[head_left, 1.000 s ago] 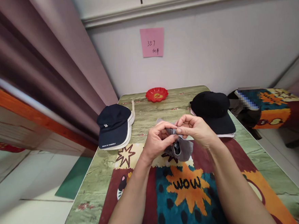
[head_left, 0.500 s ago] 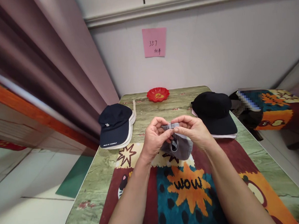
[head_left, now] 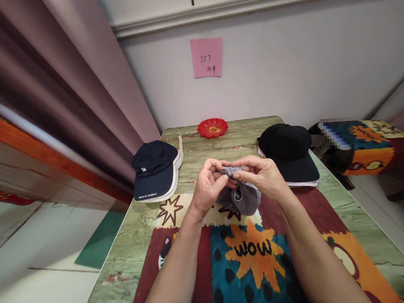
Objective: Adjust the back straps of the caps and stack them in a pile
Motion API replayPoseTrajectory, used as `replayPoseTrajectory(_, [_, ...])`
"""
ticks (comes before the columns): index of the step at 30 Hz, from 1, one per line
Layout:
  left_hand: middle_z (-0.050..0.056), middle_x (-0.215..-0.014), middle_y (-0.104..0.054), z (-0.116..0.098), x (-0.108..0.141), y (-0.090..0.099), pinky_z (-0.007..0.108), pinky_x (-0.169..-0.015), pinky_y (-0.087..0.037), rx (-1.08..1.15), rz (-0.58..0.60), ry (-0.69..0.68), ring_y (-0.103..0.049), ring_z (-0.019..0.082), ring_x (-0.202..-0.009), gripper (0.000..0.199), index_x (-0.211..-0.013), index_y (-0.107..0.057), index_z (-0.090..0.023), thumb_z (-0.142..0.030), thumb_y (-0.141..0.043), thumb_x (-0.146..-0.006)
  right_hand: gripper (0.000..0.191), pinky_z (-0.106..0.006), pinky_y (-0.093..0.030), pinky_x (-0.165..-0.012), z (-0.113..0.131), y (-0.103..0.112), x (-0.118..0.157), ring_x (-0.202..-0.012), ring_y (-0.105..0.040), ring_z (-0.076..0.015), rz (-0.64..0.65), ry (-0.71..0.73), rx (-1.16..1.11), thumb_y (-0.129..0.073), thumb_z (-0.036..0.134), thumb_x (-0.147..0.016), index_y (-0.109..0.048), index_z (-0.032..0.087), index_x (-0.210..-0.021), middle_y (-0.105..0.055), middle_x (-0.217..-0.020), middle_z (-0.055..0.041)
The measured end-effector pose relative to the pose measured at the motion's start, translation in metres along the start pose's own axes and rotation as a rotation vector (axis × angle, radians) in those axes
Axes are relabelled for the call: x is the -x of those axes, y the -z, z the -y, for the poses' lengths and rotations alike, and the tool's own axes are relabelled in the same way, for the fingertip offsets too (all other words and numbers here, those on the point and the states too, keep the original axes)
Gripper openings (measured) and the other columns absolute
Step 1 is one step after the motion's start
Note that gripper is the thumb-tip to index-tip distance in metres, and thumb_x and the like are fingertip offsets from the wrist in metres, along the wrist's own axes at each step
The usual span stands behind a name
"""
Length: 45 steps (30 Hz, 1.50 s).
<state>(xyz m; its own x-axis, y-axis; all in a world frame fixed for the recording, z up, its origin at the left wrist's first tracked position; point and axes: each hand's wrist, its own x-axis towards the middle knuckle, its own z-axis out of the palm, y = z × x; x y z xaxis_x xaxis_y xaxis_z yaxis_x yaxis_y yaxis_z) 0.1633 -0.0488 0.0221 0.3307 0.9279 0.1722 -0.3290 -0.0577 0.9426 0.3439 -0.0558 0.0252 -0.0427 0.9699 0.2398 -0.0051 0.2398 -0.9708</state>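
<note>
Grey cloth makes up the cap at the far part of the mat, its strap pinched between thumb and fingers of the left hand and the right hand, either side of a small fastener. From where I stand, good work seems to mean steadying the fastener with one pinch and drawing the strap flat with the other, gently, without twisting.

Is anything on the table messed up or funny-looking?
Just one thing: a pale strap pokes up beside the navy cap on the left, instead of tucked in. I see no spills. The gray cap is partly covered, so I can't check it all.
</note>
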Motion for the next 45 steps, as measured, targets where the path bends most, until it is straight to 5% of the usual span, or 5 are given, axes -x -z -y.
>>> replayPoseTrajectory(6, [0.008,-0.11,-0.069,0.003,-0.003,0.003,0.024,-0.056,-0.059,-0.055,-0.014,-0.007,-0.069,0.01,-0.06,0.032,-0.092,-0.049,-0.019,-0.033,-0.076,-0.082,0.036,-0.025,-0.04,-0.051,0.0,0.0,0.001,-0.057,-0.049,-0.0089,0.049,0.068,0.108,-0.089,0.038,-0.073,-0.083,0.026,-0.106,-0.059,-0.078,0.0001])
replayPoseTrajectory(10, [0.006,-0.103,-0.07,0.005,-0.004,0.001,0.017,-0.037,-0.037,-0.136,-0.139,0.006,-0.059,0.005,-0.047,0.033,-0.092,-0.053,-0.018,-0.035,-0.078,-0.079,0.035,-0.025,-0.038,-0.05,-0.003,0.001,0.0,-0.056,-0.049,-0.0096,0.046,0.101,0.175,-0.087,0.043,-0.074,-0.083,0.023,-0.102,-0.059,-0.077,-0.0006])
replayPoseTrajectory(17, [-0.007,-0.055,-0.052,0.001,-0.002,-0.001,0.017,-0.046,-0.032,-0.251,-0.236,0.016,-0.044,0.005,-0.046,0.024,-0.081,-0.061,-0.018,-0.036,-0.076,-0.079,0.027,-0.028,-0.046,-0.057,-0.002,-0.004,0.0,-0.06,-0.055,-0.0131,-0.029,0.25,0.378,-0.081,0.044,-0.083,-0.081,0.023,-0.099,-0.068,-0.083,-0.0044])
replayPoseTrajectory(27, [-0.006,-0.055,-0.051,-0.002,-0.002,-0.004,0.02,-0.049,-0.032,-0.242,-0.209,0.068,-0.041,0.007,-0.048,0.028,-0.074,-0.061,-0.017,-0.04,-0.075,-0.079,0.018,-0.027,-0.053,-0.063,0.002,-0.008,0.003,-0.061,-0.062,-0.0131,-0.014,0.42,0.583,-0.073,0.034,-0.09,-0.078,0.021,-0.101,-0.074,-0.092,-0.0069])
replayPoseTrajectory(45, [-0.006,-0.056,-0.05,-0.004,-0.004,0.018,0.02,-0.047,-0.03,-0.446,-0.279,-0.011,-0.04,0.007,-0.046,0.018,-0.087,-0.063,-0.019,-0.035,-0.07,-0.083,0.015,-0.026,-0.053,-0.061,-0.003,-0.009,0.004,-0.062,-0.068,-0.0148,-0.006,0.358,0.626,-0.071,0.034,-0.089,-0.075,0.024,-0.099,-0.076,-0.087,-0.0044])
